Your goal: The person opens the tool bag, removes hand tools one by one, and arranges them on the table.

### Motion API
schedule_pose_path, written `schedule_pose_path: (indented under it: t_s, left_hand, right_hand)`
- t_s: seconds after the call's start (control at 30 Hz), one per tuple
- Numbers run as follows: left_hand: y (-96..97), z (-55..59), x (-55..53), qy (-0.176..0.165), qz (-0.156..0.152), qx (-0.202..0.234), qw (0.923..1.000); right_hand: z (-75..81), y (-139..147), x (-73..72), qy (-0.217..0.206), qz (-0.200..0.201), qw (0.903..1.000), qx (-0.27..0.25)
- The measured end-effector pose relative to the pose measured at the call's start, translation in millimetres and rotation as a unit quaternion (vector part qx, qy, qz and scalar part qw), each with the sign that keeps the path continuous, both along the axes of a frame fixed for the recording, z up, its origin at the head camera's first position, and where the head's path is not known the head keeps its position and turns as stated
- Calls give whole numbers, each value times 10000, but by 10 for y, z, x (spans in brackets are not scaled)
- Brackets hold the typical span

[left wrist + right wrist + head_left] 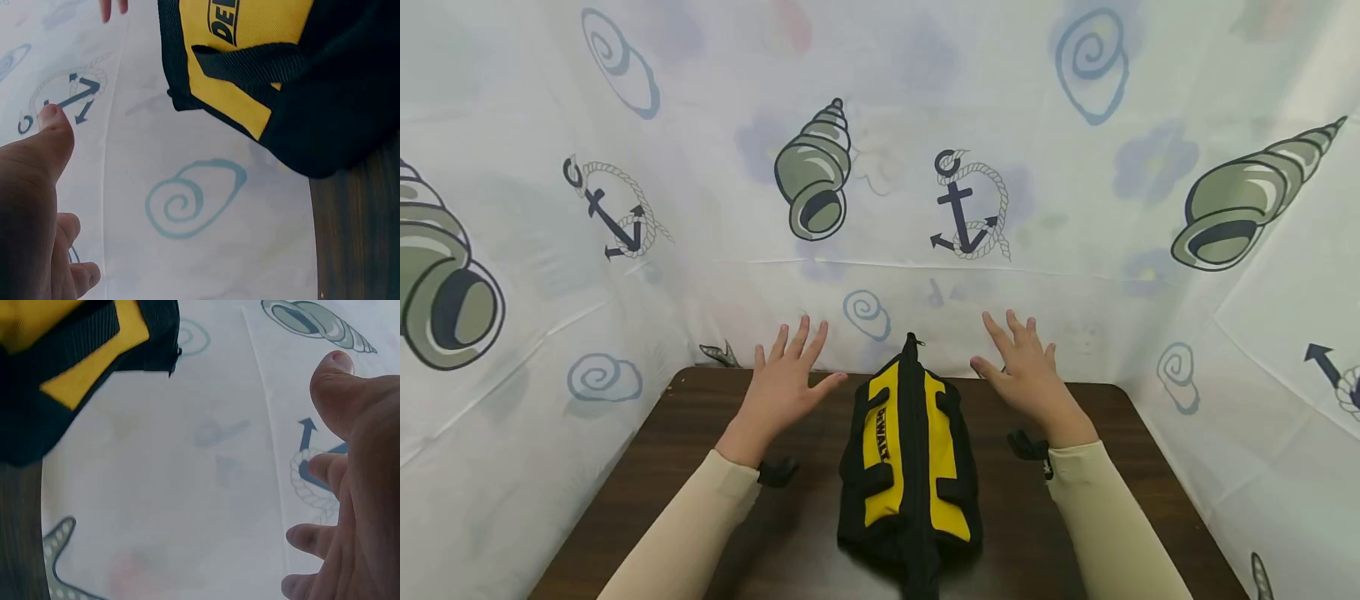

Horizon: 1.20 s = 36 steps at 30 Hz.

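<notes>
A black and yellow DeWalt tool bag (895, 450) lies lengthwise on the dark wooden table, with its black zipper strip running along the top toward the far end. To its left my left hand (782, 392) is raised with fingers spread, touching nothing. On the other side my right hand (1028, 379) is held up the same way, fingers spread and apart from the bag. The left wrist view has the bag (262, 69) past the thumb, its webbing handle showing. In the right wrist view, the bag (94, 356) fills the upper left corner.
The brown wood-grain table (700, 433) has rounded far corners. A white cloth (895, 283) printed with shells, anchors and spirals hangs behind the table and along both sides. Black straps (778, 472) show at both wrists, below the beige sleeves.
</notes>
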<state>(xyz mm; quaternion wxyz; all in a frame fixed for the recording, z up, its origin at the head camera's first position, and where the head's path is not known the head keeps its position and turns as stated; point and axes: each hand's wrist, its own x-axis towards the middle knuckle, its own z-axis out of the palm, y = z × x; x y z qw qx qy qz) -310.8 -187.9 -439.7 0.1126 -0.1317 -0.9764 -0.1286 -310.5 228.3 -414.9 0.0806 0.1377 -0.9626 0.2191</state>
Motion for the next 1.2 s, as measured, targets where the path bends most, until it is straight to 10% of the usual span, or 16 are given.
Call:
schedule_pose_path:
  t_s: [0.6, 0.97, 1.2]
  left_hand:
    - [404, -4, -393, -35, -678, -22, 9977]
    - [619, 32, -736, -226, -1012, -234, 9943]
    - [755, 49, -1043, -925, -1703, 505, 9797]
  right_hand:
    - [-141, -508, -258, -1044, 839, 9862, -976]
    - [-90, -788, -514, -1720, 469, 9792, -974]
    - [-120, -910, -612, -1756, 282, 9733, -1454]
